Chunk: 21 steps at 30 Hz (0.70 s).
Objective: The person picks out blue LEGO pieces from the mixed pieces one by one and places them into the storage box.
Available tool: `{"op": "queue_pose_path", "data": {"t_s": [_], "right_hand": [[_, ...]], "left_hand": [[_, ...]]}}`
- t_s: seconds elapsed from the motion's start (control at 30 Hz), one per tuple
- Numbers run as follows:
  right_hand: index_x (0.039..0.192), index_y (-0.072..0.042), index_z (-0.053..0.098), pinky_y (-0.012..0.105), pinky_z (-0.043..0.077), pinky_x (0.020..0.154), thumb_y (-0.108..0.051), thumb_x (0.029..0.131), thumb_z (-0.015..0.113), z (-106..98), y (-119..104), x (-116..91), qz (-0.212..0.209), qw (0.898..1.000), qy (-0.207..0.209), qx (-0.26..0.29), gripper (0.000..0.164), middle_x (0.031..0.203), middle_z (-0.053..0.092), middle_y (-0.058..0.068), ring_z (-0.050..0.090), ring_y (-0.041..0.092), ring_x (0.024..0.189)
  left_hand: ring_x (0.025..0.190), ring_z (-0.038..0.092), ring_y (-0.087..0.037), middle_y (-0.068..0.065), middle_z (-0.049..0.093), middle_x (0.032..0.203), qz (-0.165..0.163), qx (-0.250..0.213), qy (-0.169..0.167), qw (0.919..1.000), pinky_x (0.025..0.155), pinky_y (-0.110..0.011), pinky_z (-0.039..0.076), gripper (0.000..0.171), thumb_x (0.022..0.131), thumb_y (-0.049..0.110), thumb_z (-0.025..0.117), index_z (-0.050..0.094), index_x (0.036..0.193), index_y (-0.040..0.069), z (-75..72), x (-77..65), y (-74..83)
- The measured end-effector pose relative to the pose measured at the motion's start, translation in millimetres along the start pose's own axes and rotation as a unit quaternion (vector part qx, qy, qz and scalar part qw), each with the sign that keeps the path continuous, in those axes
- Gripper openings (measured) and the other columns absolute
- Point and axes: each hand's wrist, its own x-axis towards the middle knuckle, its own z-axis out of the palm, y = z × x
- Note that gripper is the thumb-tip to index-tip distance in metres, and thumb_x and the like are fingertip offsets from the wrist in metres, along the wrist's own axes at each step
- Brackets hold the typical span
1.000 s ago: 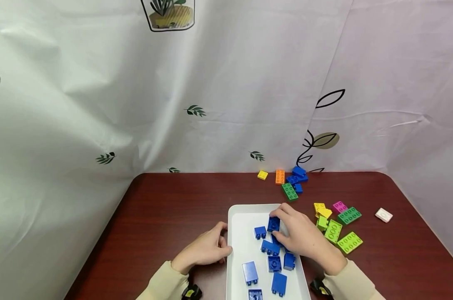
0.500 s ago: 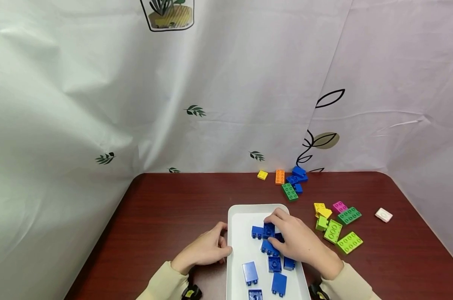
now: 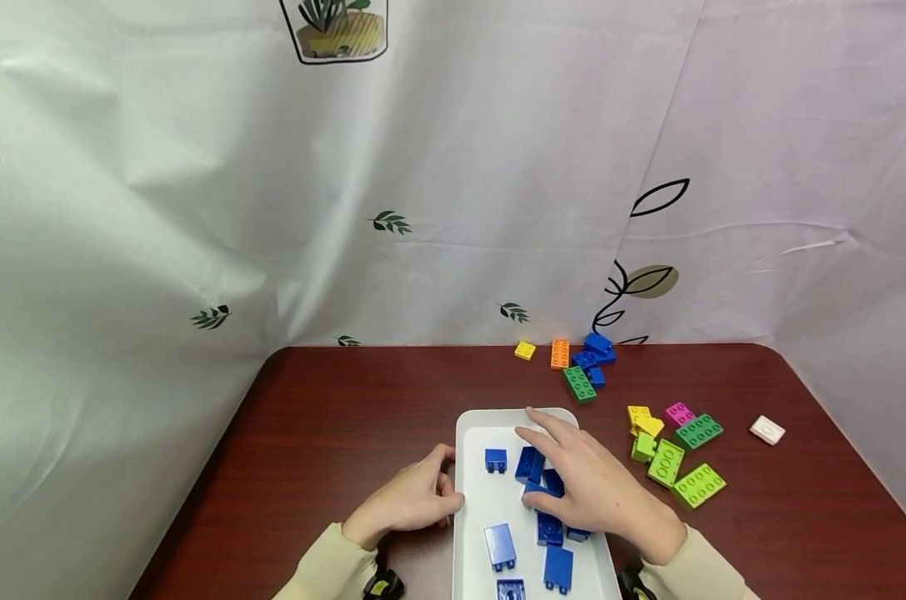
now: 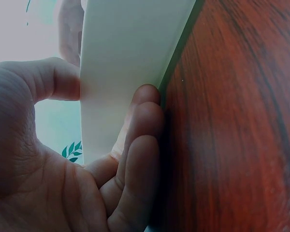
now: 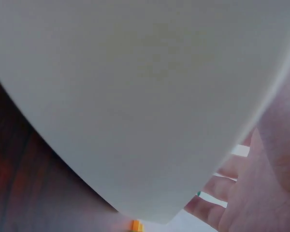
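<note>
A white tray (image 3: 478, 433) holds several blue toy bricks, some standing and some on their sides. With its thumb on the left rim and its fingers against the outer wall, my left hand (image 3: 415, 493) holds the tray; the left wrist view shows this grip on the tray wall (image 4: 116, 63) closely. Over the tray's right side my right hand (image 3: 595, 483) has its fingers spread, near a tilted blue brick (image 3: 528, 463). It partly hides the bricks beneath. Left of it sits a small blue brick (image 3: 495, 460). In the right wrist view, the tray wall (image 5: 150, 106) hides the bricks.
On the brown table (image 3: 362, 400), lime bricks (image 3: 666, 462), a green brick (image 3: 698, 431), a pink brick (image 3: 679, 414) and yellow bricks (image 3: 645, 421) lie right of the tray. A white brick (image 3: 768, 430) is farther right. Blue bricks (image 3: 599, 347) and an orange brick (image 3: 560, 353) lie behind.
My right hand has moved left with a blue brick, then spread its fingers and let it go, now tilted. The small blue brick has shifted left. My left hand has stayed put.
</note>
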Motion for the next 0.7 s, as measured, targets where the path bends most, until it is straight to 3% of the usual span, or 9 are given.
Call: {"op": "queue_pose_path", "data": {"t_s": [0.3, 0.7], "right_hand": [[0.152, -0.023, 0.051, 0.065, 0.043, 0.110, -0.052, 0.084, 0.080, -1, 1, 0, 0.003, 1.000, 0.001, -0.003, 0.080, 0.167, 0.038, 0.005, 0.047, 0.032, 0.147], [0.150, -0.019, 0.053, 0.063, 0.045, 0.110, -0.053, 0.084, 0.081, -7, 10, 5, -0.009, 0.999, 0.037, -0.032, 0.079, 0.164, 0.041, 0.008, 0.048, 0.033, 0.146]], "left_hand": [[0.056, 0.066, -0.016, 0.005, 0.064, 0.068, 0.001, 0.002, 0.000, 1.0000, 0.054, -0.025, 0.046, 0.057, 0.087, 0.019, 0.068, 0.046, 0.138, 0.006, 0.0, 0.6, -0.6], [0.055, 0.065, -0.013, 0.006, 0.063, 0.068, 0.002, 0.002, 0.001, 1.0000, 0.055, -0.025, 0.047, 0.055, 0.086, 0.019, 0.067, 0.047, 0.136, 0.007, 0.3, 0.3, -2.2]]}}
